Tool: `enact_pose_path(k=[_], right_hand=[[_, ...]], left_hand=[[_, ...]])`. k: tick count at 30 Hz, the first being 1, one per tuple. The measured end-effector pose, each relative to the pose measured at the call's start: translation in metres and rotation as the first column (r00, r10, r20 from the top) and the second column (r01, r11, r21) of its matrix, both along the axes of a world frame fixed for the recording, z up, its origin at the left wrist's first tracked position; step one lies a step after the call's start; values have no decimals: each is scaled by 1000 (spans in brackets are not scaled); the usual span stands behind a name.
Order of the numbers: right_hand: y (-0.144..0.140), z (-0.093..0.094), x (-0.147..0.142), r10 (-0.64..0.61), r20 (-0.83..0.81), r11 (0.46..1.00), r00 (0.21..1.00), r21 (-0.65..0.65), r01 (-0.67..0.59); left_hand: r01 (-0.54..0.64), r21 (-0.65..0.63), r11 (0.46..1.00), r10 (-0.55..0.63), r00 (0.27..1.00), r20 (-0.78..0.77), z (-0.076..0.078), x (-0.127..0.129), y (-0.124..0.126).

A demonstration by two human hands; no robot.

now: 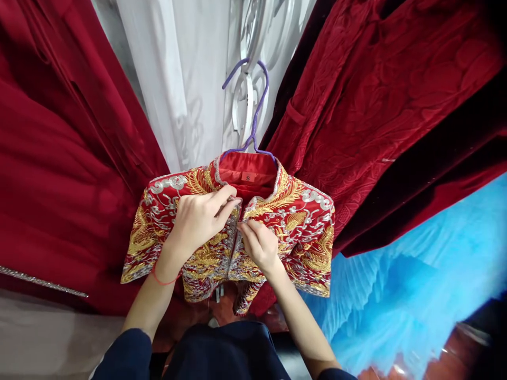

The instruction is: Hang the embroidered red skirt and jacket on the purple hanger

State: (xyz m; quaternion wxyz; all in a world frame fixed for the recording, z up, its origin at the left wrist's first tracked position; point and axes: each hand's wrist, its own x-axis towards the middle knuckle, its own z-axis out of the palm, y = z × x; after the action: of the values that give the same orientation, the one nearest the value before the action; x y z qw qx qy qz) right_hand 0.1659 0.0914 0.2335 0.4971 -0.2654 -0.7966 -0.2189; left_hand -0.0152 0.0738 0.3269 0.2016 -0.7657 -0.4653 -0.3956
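A red jacket point(293, 211) with gold and silver embroidery hangs in front of me on a purple hanger point(259, 105). A size label point(248, 178) marked S shows inside its stand-up collar. My left hand point(200, 216) pinches the left collar edge near the top of the front opening, thumb and forefinger together. My right hand point(259, 241) is closed at the front opening a little lower, its fingertips on the right edge. Whether a small fastener sits between the fingers is hidden. Below the hands, the two front edges lie close together.
Dark red garments hang on the left point(71, 158) and a textured red dress point(376, 116) on the right. White fabric point(158, 68) and a white ornamental metal frame point(253, 42) are behind the hanger. Bright blue tulle point(400, 290) spreads at the lower right.
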Motion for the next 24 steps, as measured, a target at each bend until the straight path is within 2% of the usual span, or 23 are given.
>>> enact_pose_path(k=[2,5,8,10,12,14,16,18,20,22,24], right_hand=[[-7,-11,1,-35,45,998,998,-40,37],[-19,-36,2,-81,134,978,988,-181,105],[-33,-62,1,-99,186,949,978,-277,149],[-42,-73,0,-117,169,938,979,-305,165],[-48,-73,0,-140,153,932,978,-313,183],[-52,-67,1,-141,156,926,978,-329,186],[-53,-58,2,-120,186,917,975,-356,181],[-54,-52,2,-104,274,903,956,-377,206],[-56,-54,-1,-102,403,886,910,-378,266],[-60,-65,-6,-103,504,864,857,-382,328],[-66,-82,-11,-96,526,837,845,-417,355]], left_hand=[[-21,10,1000,21,1000,-14,0,3,0],[-43,22,999,43,999,14,-4,8,1],[-27,31,999,25,998,60,-12,10,4],[-10,43,999,7,997,80,-20,10,5],[0,95,995,-12,993,120,-29,13,4],[-16,181,983,-20,981,194,-41,20,0],[-57,203,978,-4,958,286,-53,29,-5],[-96,96,991,57,938,342,-62,37,-10],[-111,-57,992,123,934,336,-68,41,-13],[-112,-150,982,155,937,313,-70,39,-12],[-93,-170,981,144,936,322,-70,32,-10]])
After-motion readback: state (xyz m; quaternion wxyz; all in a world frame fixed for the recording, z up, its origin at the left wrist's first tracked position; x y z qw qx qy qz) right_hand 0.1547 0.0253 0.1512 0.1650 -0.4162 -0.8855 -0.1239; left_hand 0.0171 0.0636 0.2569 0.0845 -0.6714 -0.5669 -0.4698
